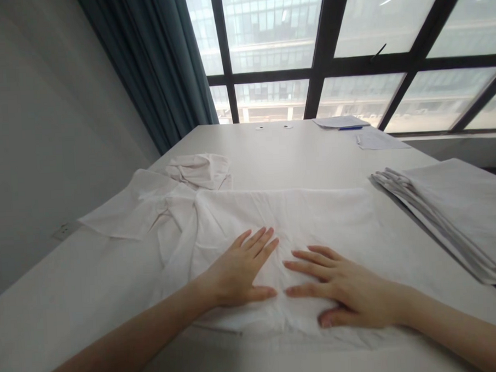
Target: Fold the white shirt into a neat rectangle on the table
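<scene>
A white cloth (298,216) lies spread on the white table (72,303) in front of me, its left part bunched into folds. My left hand (239,271) rests flat on the cloth, palm down, fingers pointing up and right. Beside it my right hand (343,289) also lies flat on the cloth, fingers spread and pointing left. The fingertips of both hands nearly meet over the cloth's near middle. Neither hand grips anything.
A stack of folded white cloths (455,215) sits at the right edge. A crumpled white cloth (200,170) lies at the back left. Papers (377,141) and a blue pen (350,128) lie far back by the window. A wall and dark curtain (156,64) stand left.
</scene>
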{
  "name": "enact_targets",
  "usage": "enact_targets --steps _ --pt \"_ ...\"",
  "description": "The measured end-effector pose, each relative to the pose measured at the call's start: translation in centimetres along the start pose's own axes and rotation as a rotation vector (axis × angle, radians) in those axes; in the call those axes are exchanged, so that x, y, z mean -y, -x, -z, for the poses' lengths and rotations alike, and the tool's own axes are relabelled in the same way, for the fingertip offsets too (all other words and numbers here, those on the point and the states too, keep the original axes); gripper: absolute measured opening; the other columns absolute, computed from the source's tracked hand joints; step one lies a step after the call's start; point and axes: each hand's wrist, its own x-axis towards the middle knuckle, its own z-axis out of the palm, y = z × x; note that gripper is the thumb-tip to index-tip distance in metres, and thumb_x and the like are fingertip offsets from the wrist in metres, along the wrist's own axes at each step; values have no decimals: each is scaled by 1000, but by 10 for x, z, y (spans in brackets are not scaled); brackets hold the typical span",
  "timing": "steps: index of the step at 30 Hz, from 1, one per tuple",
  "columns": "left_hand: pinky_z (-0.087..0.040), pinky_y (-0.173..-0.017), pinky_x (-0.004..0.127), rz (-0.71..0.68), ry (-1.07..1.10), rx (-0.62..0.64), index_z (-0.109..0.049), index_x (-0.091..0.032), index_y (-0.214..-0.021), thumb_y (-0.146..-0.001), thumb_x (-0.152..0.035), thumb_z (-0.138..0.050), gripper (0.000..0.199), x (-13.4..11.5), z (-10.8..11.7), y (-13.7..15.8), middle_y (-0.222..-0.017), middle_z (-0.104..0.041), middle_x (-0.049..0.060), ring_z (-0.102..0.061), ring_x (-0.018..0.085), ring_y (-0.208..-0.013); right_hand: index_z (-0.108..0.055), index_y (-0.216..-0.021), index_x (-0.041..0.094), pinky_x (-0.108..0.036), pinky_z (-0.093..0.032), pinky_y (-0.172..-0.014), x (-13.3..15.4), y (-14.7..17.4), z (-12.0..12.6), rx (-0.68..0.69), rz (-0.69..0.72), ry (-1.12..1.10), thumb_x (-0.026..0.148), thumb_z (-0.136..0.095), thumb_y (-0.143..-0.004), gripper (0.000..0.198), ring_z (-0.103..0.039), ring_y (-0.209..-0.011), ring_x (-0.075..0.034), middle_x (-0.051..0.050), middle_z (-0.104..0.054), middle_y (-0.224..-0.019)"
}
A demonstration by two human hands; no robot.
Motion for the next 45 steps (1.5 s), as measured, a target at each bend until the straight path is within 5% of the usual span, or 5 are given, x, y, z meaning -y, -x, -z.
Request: enact_targets --steps 8,14,21,31,45 --pt "-10 -118 50 -3 22 40 -10 -16 -154 -81 -72 -51 101 -6 -2 33 -160 -15 20 -9 31 -148 -52 -138 33 -50 -27 -115 7 21 3 -61 -69 -251 45 -59 -91 48 -38 -139 -25 -5 -50 -146" --pt "-16 -117 49 145 -124 -54 -29 -6 -148 -90 -71 -34 88 13 12 -5 -154 -29 23 -21 33 -146 -57 -132 22 -44 -38 -110 -24 -9 13 -354 -224 -56 23 -47 -94 39 -47 -132 -22 -9 -57 -139" --pt "-19 -117 46 283 -170 -185 -30 -3 -147 -96 -61 -32 77 35 5 -77 -156 -25 23 -21 31 -146 -43 -145 15 -51 -25 -115 -74 -61 19 -285 -335 253 37 -42 -96 54 -31 -142 -28 -14 -39 -153" --pt "-15 -118 47 282 -106 -105 -21 -2 -151 -96 -62 -27 81 40 -1 -78 -158 -17 21 -14 29 -148 -32 -151 24 -54 -20 -115 -86 -65 10 -293 -460 254 53 -25 -100 59 -24 -145 -28 -8 -30 -158" --pt "-19 -115 50 492 -178 -89 -27 -14 -152 -97 -61 -25 72 117 2 -20 -159 -20 16 -19 30 -147 -32 -151 29 -56 -21 -114 -147 21 19 -294 -802 307 59 -22 -97 63 -26 -144 -28 -6 -30 -158"
